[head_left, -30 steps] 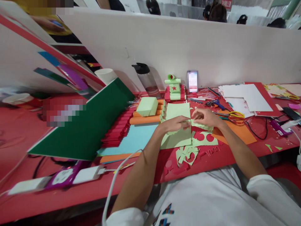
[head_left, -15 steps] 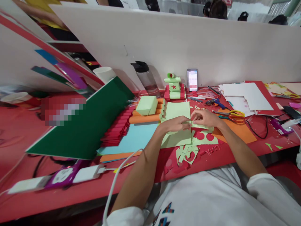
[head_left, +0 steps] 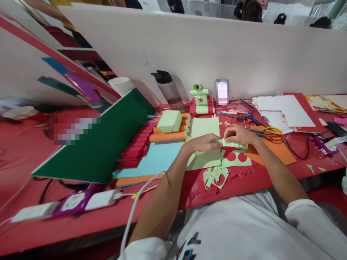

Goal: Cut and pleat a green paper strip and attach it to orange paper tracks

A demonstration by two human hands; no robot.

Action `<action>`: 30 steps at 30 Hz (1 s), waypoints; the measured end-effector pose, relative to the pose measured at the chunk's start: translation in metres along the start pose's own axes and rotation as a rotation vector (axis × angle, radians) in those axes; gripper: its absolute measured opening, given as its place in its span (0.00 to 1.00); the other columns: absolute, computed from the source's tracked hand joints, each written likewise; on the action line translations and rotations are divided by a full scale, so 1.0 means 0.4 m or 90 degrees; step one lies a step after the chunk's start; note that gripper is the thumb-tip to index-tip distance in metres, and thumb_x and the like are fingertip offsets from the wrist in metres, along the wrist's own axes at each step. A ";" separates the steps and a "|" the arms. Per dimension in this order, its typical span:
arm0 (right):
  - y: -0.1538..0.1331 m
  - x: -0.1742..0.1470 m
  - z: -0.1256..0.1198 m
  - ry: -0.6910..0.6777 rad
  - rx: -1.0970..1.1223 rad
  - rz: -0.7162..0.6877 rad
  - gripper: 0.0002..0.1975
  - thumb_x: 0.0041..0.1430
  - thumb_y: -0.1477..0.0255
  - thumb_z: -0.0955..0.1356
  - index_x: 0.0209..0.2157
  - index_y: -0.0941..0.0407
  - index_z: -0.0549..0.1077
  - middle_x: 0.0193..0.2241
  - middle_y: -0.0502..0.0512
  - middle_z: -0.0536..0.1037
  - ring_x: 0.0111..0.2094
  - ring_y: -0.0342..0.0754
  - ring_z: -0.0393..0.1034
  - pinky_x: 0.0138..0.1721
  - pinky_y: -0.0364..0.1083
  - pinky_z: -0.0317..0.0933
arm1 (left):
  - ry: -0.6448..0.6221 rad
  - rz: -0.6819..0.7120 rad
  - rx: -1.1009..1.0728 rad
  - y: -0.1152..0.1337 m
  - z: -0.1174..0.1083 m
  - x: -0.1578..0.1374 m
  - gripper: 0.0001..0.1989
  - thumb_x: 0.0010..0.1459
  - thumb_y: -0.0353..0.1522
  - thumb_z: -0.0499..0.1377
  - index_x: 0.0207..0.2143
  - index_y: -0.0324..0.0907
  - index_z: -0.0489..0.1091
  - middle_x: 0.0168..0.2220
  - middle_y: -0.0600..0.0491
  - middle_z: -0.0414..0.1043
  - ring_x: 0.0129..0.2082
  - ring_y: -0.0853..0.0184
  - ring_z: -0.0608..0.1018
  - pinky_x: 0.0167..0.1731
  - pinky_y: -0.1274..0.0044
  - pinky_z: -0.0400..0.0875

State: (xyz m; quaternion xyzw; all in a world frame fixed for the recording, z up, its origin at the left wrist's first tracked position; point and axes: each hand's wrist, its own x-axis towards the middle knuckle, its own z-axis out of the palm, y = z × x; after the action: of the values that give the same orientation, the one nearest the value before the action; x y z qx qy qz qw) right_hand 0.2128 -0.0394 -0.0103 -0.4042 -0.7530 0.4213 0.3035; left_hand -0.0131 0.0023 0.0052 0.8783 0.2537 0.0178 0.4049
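A narrow pleated strip of light green paper runs between my two hands, close above the table. My left hand pinches its left end over light green sheets. Farther right, my right hand has its thumb and fingers closed on the strip's upper edge. Below it lie a light green offcut with round holes and a pile of paper scraps. A paper tank model, red and light green with a red star, stands behind my hands.
Left are a light green block, orange paper rolls, red pleated paper and a leaning green board. Scissors and a glue gun lie right. A bottle and phone stand behind. A white cable crosses my left forearm.
My right hand has shifted slightly right along the green strip, and the strip's pleats show more. My left hand stays nearly in place.
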 end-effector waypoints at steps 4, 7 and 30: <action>-0.001 -0.001 -0.001 -0.003 0.000 0.017 0.07 0.53 0.68 0.73 0.32 0.57 0.77 0.30 0.52 0.80 0.32 0.46 0.73 0.37 0.45 0.65 | -0.023 -0.001 -0.022 -0.001 -0.001 -0.001 0.16 0.58 0.43 0.55 0.25 0.40 0.67 0.24 0.54 0.69 0.26 0.66 0.71 0.28 0.76 0.63; -0.008 -0.005 -0.002 -0.011 0.005 0.023 0.08 0.52 0.68 0.73 0.33 0.57 0.77 0.31 0.53 0.80 0.33 0.46 0.74 0.38 0.46 0.66 | -0.025 -0.010 -0.044 -0.004 -0.001 -0.001 0.15 0.57 0.42 0.55 0.26 0.40 0.69 0.24 0.55 0.69 0.26 0.67 0.71 0.29 0.76 0.64; 0.015 0.002 0.007 0.029 -0.050 -0.006 0.06 0.54 0.72 0.70 0.35 0.57 0.76 0.31 0.53 0.80 0.32 0.45 0.74 0.35 0.43 0.66 | 0.026 0.024 0.007 0.001 0.007 0.007 0.13 0.60 0.40 0.53 0.29 0.41 0.69 0.25 0.54 0.74 0.25 0.67 0.72 0.28 0.76 0.62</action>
State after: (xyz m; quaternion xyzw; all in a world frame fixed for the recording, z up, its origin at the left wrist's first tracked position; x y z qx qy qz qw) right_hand 0.2124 -0.0377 -0.0168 -0.4217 -0.7639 0.3805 0.3065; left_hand -0.0099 0.0015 0.0032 0.8845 0.2452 0.0420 0.3946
